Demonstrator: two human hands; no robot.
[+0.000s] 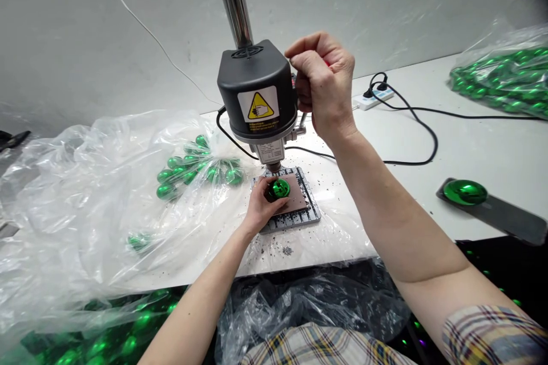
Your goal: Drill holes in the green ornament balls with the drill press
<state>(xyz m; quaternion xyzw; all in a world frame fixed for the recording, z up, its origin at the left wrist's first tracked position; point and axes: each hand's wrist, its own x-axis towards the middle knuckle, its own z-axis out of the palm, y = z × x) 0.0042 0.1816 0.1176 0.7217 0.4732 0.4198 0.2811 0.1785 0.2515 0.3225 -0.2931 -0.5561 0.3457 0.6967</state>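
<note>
Workbench (pixel 411 199), left hand (pixel 259 208) clasping green bauble (pixel 279 188) under drill (pixel 257 88), right hand (pixel 323 80) curled (grip hidden)

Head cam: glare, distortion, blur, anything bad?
Head view: wide-angle bowing stretches the bare right forearm toward the frame edge; hard glare sits on the glossy green ball and the clear plastic bag; the top-right corner falls dark; the shiny green balls along the bottom edge look soft.

The operator's shirt (pixel 321 348) was a woven plaid of cream, blue and rust checks. The right sleeve (pixel 488 333) ended above the elbow in a plain hem. The left hand (pixel 261 205) and right hand (pixel 323 82) were ungloved, and both forearms were uncovered.
</note>
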